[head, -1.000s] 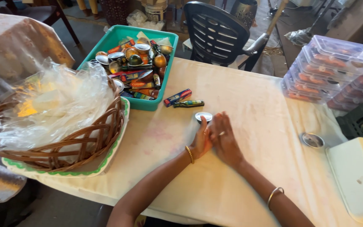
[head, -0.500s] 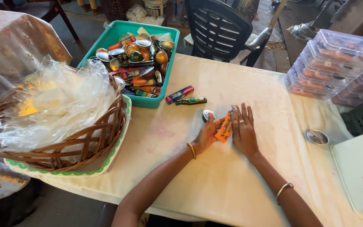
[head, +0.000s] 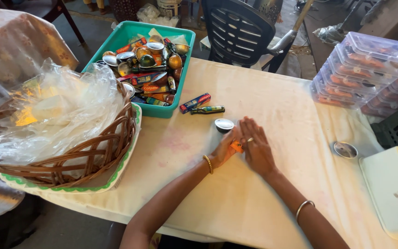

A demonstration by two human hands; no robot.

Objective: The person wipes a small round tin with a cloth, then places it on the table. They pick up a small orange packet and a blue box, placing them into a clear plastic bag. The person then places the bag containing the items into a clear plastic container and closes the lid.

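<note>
Since the earlier frame both hands have drawn back toward the near edge, and the right palm now lies flat over the orange piece instead of spread beside it. That small orange piece (head: 237,146) sits at the middle of the frame, pinched between the left hand (head: 224,148) and the right hand (head: 256,150); the left fingers curl closed on it, while the right hand lies open and flat, its fingers straight and close together, pressing from the side. Just above the fingertips stands a small round silver cup (head: 224,125), close to but apart from the hands. Further up lie a dark little tube (head: 207,109) and a red and blue packet (head: 195,103), touching the front wall of the green tub (head: 186,60). A brown basket (head: 86,159) fills the left side. Bare surface (head: 272,97) opens to the upper right, up to the stack of clear boxes (head: 360,74). Another silver cup (head: 345,149) sits at right, near a white machine (head: 392,189).
</note>
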